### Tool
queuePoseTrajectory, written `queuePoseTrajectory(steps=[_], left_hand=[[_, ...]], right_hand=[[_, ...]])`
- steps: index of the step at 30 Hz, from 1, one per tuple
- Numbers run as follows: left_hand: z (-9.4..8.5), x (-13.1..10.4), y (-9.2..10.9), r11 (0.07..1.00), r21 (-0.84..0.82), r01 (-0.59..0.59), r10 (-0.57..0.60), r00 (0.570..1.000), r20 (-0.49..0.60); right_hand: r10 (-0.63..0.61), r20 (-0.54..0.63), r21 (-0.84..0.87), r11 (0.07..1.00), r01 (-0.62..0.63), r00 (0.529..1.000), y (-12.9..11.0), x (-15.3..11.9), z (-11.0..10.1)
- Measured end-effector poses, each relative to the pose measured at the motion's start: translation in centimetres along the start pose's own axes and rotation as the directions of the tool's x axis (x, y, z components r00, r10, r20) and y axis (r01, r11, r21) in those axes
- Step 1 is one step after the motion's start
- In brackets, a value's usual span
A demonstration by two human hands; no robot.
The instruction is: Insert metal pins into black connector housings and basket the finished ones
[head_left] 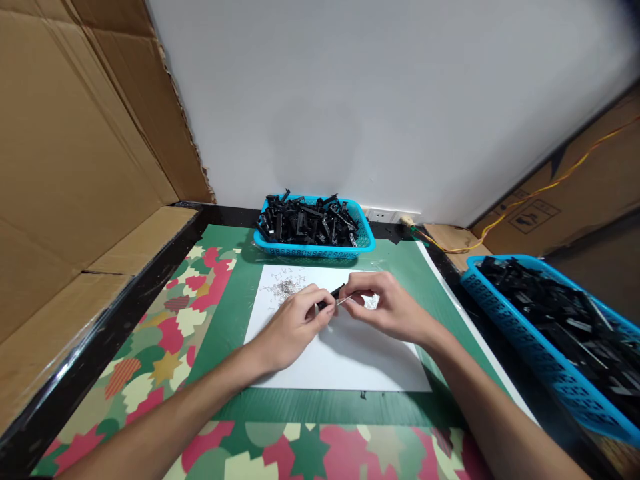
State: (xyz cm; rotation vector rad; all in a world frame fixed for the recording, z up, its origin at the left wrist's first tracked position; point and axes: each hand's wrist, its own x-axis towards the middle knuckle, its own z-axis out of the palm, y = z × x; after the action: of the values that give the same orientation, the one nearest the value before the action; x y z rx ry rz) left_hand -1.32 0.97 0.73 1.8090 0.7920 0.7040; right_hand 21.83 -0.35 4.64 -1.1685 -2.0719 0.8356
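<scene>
Over a white sheet, my left hand pinches a small black part between thumb and fingers. Close on its right, my right hand is closed on a thin metal piece that meets the black part. What that piece is exactly is too small to tell. A pile of tiny metal pieces lies on the sheet to the left of my hands. More small pale pieces show beneath my right hand, partly hidden by it.
A blue basket full of black parts stands behind the sheet, near the wall. Another blue basket with black parts is at the right. Cardboard rises on the left. Yellow and red wires run from a wall socket.
</scene>
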Motion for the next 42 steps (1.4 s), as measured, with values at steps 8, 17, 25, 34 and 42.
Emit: queuePoseTrajectory(steps=[8,17,25,34,42], left_hand=[[0.1,0.2,-0.2,0.91,-0.353,0.218,-0.172,0.972,0.158],[0.0,0.1,0.0,0.95,-0.239,0.202,-0.163,0.971,0.173],[0.1,0.2,0.2,0.959,-0.215,0.187,-0.154,0.975,0.162],[0.1,0.0,0.1,0.964,-0.196,0.179,-0.146,0.974,0.174],[0.0,0.1,0.1,0.968,-0.175,0.18,-0.15,0.973,0.173]], right_hand=[[0.169,-0.248,-0.044,0.982,-0.185,0.954,3.0,-0.8,-0.9],[0.127,-0.096,-0.123,0.983,-0.138,0.987,3.2,-0.8,0.6],[0.078,-0.056,-0.181,0.98,-0.087,0.995,2.9,-0.8,0.9],[0.035,-0.048,-0.282,0.958,-0.047,0.998,2.9,-0.6,1.3],[-0.017,-0.038,-0.352,0.936,0.002,0.999,3.2,-0.5,1.5]])
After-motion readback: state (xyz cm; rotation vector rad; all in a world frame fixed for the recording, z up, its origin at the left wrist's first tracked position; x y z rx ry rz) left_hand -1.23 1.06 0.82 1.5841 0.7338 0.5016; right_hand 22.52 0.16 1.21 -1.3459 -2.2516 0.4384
